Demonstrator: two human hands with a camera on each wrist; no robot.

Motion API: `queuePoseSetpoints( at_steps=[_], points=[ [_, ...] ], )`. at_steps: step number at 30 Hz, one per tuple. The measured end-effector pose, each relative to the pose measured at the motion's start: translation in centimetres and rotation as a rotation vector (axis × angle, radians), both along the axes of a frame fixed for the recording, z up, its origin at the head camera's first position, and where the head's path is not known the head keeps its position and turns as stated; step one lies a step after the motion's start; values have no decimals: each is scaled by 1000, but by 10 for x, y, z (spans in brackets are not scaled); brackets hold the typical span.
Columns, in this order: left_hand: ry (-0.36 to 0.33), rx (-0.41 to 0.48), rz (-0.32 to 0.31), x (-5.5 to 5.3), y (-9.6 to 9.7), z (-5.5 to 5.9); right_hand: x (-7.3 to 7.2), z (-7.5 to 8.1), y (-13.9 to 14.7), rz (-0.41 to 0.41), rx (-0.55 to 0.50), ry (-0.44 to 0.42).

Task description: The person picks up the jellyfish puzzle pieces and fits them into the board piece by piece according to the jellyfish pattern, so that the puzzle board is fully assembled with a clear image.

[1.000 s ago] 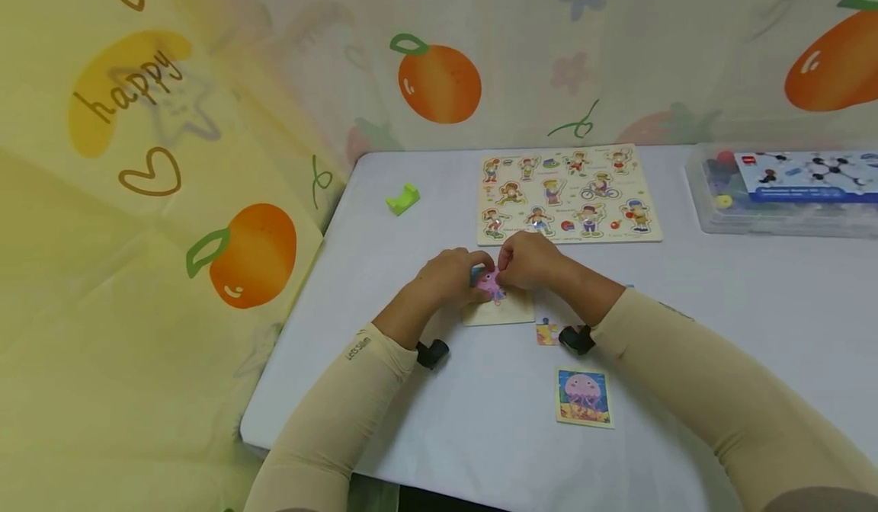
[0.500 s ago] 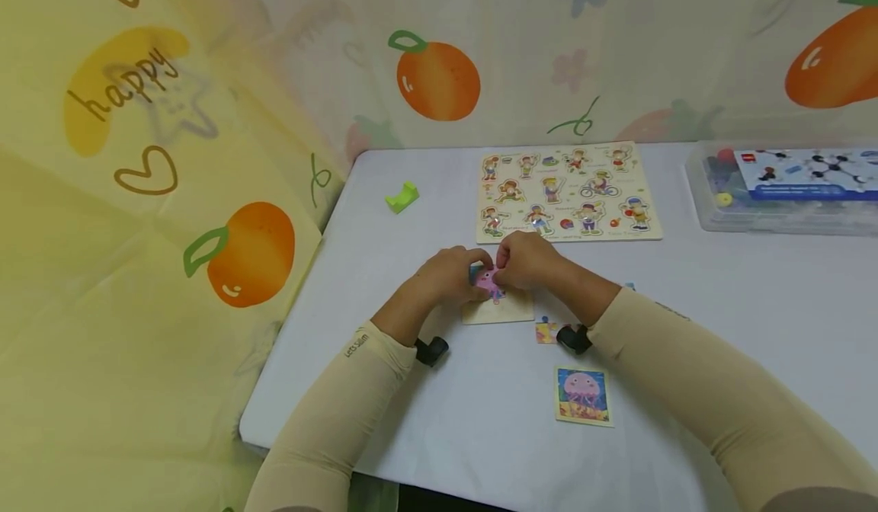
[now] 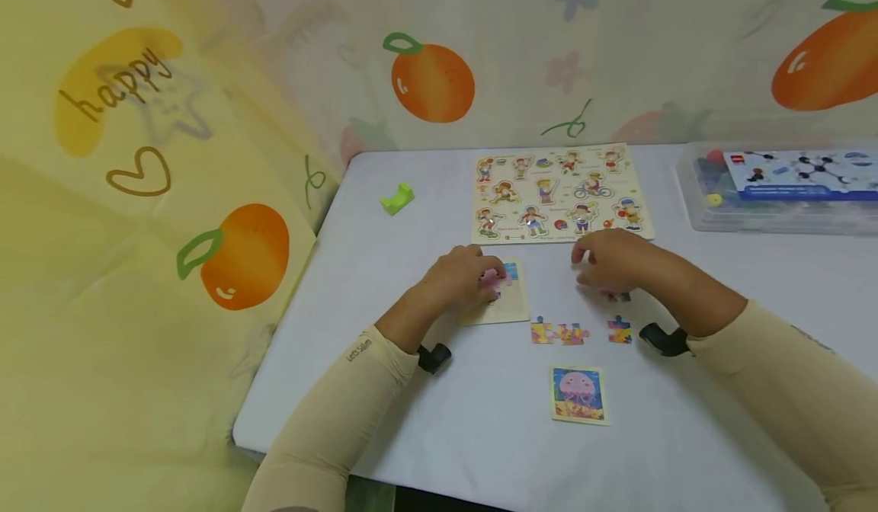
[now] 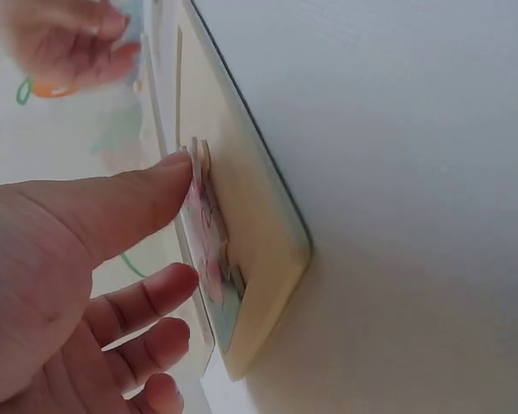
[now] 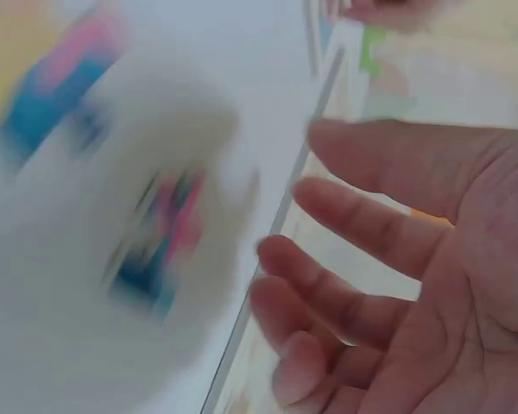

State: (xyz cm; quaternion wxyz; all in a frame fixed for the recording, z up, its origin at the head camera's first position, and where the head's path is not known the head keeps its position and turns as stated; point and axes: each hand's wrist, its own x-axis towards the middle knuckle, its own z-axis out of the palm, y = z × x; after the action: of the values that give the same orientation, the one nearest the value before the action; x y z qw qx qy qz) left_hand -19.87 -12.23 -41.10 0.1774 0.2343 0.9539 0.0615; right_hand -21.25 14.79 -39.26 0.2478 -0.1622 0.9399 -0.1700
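My left hand [image 3: 453, 280] rests at the small pale wooden puzzle board [image 3: 506, 312], thumb and fingers loosely bent. In the left wrist view its thumb [image 4: 155, 191] touches the edge of the joined pink and blue jigsaw pieces [image 4: 209, 250] lying on the board. Nothing is between the fingers of my right hand [image 3: 620, 260], which hovers over the table right of the board. Below it lies a pink and dark blue jigsaw piece [image 5: 164, 233], blurred in the right wrist view and partly hidden by the hand in the head view.
Loose jigsaw pieces lie in front: a yellow one [image 3: 541, 332], a pink-yellow one [image 3: 571, 334] and a multicoloured one [image 3: 620, 330]. Nearer is a jellyfish picture card [image 3: 579, 395]. Behind are a figure puzzle board [image 3: 562, 192], a green plastic piece [image 3: 398, 199] and a clear box [image 3: 782, 215].
My right hand has left the puzzle board and moved right, over the loose piece. The left hand stays at the board, where blue and pink pieces now show more.
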Motion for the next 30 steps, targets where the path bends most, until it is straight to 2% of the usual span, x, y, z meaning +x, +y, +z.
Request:
queuePoseSetpoints(
  at_steps=[4,7,11,15,19,23,26,30],
  points=[
    [-27,14,16,-2,-3,-3,10,-4,25,17,35,-52],
    [-52,36,42,-3,-5,-6,15,-10,33,21,34,-42],
    [-74,64,52,-4,-4,-6,19,-19,36,-5,9,17],
    [-76,67,39,-4,0,-6,19,-24,33,-34,-78,74],
    [-85,88,45,-3,-2,-5,12,-23,9,-48,-210,69],
    [-98,122,44,-4,-4,-4,2,-23,-23,-73,-336,-19],
    [-108,139,38,-6,-5,-4,-4,-26,-45,-62,-394,-62],
    [-123,157,35,-8,-6,-5,-9,-32,-65,-30,-425,-58]
  ],
)
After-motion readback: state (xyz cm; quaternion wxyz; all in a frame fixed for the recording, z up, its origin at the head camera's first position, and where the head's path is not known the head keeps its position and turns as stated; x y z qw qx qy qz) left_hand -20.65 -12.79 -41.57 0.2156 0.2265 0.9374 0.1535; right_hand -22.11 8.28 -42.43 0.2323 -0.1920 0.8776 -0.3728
